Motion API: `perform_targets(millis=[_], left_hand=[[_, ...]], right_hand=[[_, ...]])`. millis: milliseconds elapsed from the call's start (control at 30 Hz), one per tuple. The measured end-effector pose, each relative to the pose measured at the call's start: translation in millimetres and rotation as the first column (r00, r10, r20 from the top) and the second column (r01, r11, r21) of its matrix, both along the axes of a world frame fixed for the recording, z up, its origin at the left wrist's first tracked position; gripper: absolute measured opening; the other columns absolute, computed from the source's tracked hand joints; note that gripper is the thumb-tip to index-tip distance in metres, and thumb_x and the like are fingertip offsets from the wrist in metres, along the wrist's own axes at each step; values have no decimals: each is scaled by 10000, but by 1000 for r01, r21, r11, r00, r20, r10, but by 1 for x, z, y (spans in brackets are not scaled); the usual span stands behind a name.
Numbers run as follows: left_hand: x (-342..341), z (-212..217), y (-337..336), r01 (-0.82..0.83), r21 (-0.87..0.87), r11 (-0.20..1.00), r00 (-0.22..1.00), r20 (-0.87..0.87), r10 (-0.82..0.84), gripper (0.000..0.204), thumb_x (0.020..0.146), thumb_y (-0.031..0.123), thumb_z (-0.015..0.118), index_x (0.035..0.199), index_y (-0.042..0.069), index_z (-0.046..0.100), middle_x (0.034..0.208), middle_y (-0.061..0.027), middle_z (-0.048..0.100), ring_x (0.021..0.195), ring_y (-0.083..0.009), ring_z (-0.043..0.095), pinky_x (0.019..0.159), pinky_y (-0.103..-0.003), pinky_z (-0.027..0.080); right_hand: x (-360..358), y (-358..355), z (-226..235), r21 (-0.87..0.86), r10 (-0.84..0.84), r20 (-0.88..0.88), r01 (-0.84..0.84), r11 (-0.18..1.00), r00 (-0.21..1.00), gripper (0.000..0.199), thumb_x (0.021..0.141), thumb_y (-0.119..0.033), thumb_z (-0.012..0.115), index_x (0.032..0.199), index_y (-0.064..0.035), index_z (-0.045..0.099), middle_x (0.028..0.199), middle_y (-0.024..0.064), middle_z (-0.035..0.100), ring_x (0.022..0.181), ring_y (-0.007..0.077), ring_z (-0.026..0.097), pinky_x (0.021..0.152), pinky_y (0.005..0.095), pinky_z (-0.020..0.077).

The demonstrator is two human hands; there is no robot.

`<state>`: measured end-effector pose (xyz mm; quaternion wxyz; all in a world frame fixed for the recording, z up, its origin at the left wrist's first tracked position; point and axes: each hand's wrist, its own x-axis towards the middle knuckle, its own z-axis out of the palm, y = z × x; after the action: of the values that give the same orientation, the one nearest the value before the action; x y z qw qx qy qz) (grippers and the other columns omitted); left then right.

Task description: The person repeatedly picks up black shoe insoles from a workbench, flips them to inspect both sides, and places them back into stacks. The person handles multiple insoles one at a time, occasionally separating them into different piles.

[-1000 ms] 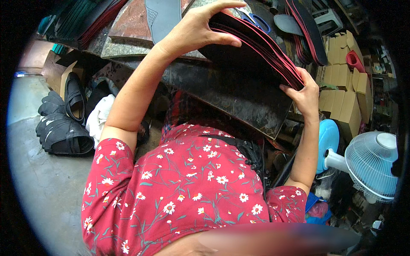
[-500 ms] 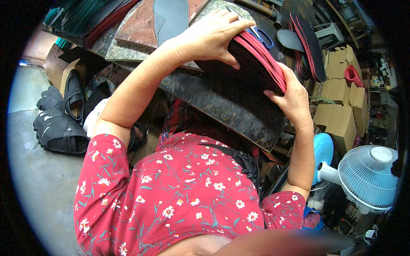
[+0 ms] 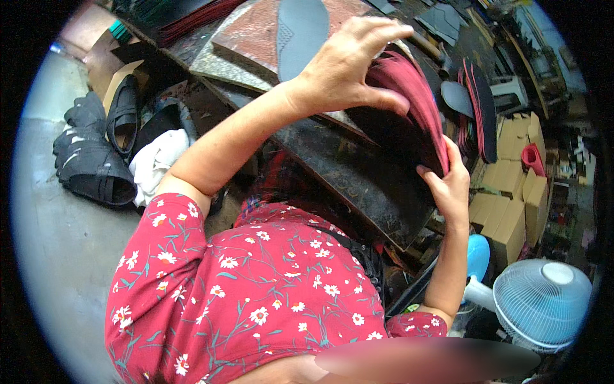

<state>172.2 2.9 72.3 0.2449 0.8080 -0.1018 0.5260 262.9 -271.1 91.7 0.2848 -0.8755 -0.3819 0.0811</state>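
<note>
A thick stack of shoe soles (image 3: 419,96), dark on the faces and red along the edges, is tilted up over the dark work table (image 3: 358,173). At its lower right end my right hand (image 3: 449,185) grips it, thumb on the near side and fingers behind. My left hand (image 3: 352,70) is spread around the upper left end, thumb and fingers wide apart. Its thumb lies against the stack, while the fingers reach past the far side. The red edges look bowed and are smeared by motion. Beyond my left hand a single grey sole (image 3: 300,38) lies on a reddish board (image 3: 246,38).
More dark soles with red edges (image 3: 478,115) stand at the right, beside a grey piece (image 3: 455,98). Cardboard boxes (image 3: 505,221) and a blue-and-white fan (image 3: 540,304) are on my right. Black shoes (image 3: 93,163) and a white cloth (image 3: 157,163) sit at the left.
My left hand has loosened from the stack's upper end, its fingers spreading. The stack has tilted more steeply and its edges have fanned. The whole view has shifted somewhat.
</note>
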Motion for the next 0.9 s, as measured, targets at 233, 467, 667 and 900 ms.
perform_targets(millis=[233,467,667,900], left_hand=[[-63,-20,-44,-31,-442,896,927,-349,-140,402,816,182,718,1152,49,542,804,-67,610,641,-189,593,601,-316,490],[-56,-41,-66,-5,-327,945,771,-603,-204,561,825,260,694,1283,43,454,1089,-176,587,1018,-352,597,847,-422,494],[-56,-30,-65,-110,-248,962,750,-656,-83,593,786,283,731,1262,24,488,1085,-184,547,984,-361,598,815,-428,511],[-65,-22,-62,-17,-178,984,818,-569,-89,597,755,321,749,1228,28,532,1079,-176,527,980,-343,590,791,-406,521]], right_hand=[[-5,23,-9,166,-23,-898,385,908,440,504,783,-173,698,1233,-12,540,1117,79,629,945,182,616,859,299,490],[12,50,-16,-150,102,-293,-151,977,951,655,866,-308,640,1376,20,393,1190,214,615,1087,283,604,945,370,452],[-9,62,17,-487,56,78,-11,873,995,825,866,-374,628,1507,-71,206,1257,252,577,1144,382,582,922,438,463],[-15,56,9,-341,293,184,-218,914,938,758,882,-344,602,1504,-95,246,1506,214,295,1325,382,393,1051,418,370]])
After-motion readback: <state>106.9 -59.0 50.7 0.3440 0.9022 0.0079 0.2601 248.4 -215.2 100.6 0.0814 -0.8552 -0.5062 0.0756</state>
